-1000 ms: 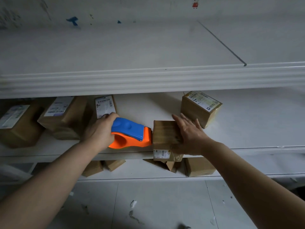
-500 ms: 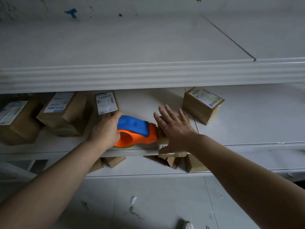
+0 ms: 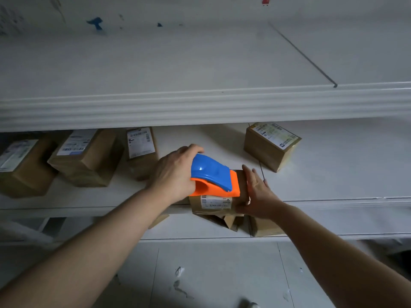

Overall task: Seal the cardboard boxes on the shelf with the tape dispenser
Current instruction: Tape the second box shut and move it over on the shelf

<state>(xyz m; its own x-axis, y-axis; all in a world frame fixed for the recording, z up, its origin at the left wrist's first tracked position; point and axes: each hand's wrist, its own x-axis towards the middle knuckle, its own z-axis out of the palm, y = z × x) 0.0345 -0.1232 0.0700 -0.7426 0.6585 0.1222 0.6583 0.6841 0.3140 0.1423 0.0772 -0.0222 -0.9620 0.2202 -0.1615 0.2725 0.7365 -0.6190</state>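
A small cardboard box [image 3: 213, 204] with a white label on its front sits at the front edge of the middle shelf [image 3: 333, 187]. An orange and blue tape dispenser [image 3: 213, 177] rests on top of this box, and my left hand [image 3: 175, 172] grips the dispenser from the left. My right hand [image 3: 258, 192] lies flat against the box's right side with straight fingers, the thumb under its lower front corner. The box top is mostly hidden by the dispenser.
Three labelled boxes [image 3: 86, 156] stand at the left of the same shelf, and one labelled box [image 3: 271, 144] at the back right. The upper shelf's thick front lip [image 3: 200, 105] overhangs. More boxes [image 3: 264, 227] lie on the lower shelf. Tiled floor below.
The dispenser has moved right from beside the box up onto its top. My right hand has shifted from covering the box's top to bracing its right side.
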